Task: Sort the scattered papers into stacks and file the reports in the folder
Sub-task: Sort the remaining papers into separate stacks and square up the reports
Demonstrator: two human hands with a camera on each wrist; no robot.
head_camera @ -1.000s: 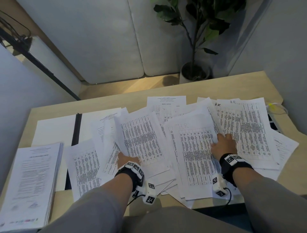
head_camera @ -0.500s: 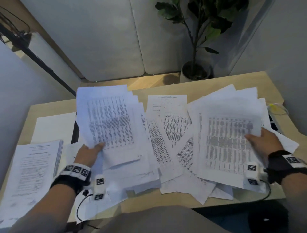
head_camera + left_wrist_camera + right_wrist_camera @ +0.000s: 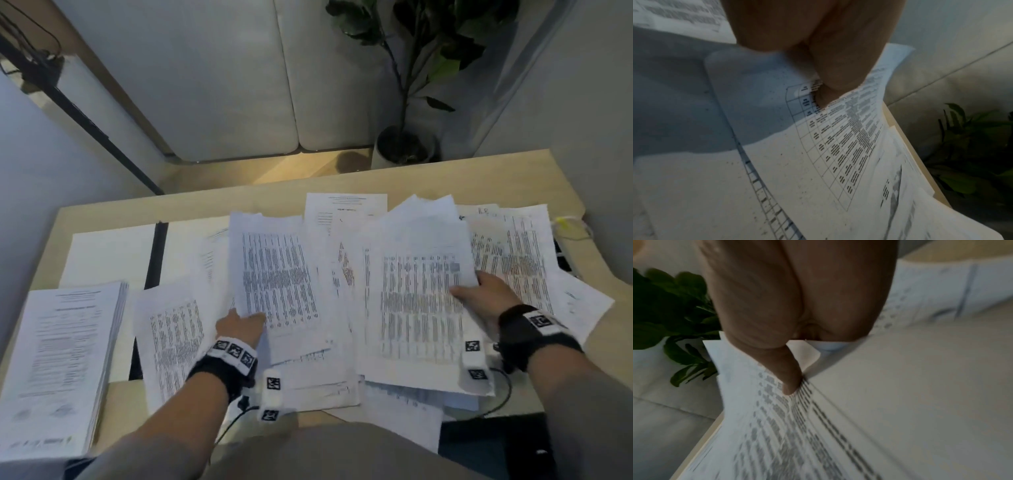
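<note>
Taking the wooden desk (image 3: 281,192) as our landmark, nearest its front edge we see the two forearms reaching in, each with a dark wrist strap. Our left hand (image 3: 239,325) pinches the lower corner of a bundle of table sheets (image 3: 277,284) lifted off the desk's middle; the left wrist view shows thumb and fingers (image 3: 840,71) clamped on that paper. Our right hand (image 3: 486,294) grips a second bundle (image 3: 418,301) by its right edge, raised over the desk's right half, with the thumb (image 3: 789,378) pressed on the printed face. Under both bundles loose sheets (image 3: 171,339) lie scattered over the middle of the desk. At the desk's front left corner sits a squared stack of reports (image 3: 61,363). Behind that stack the folder (image 3: 113,253) lies open and flat, its dark spine upward. On the floor beyond the desk's far edge stands a potted plant (image 3: 404,147).
</note>
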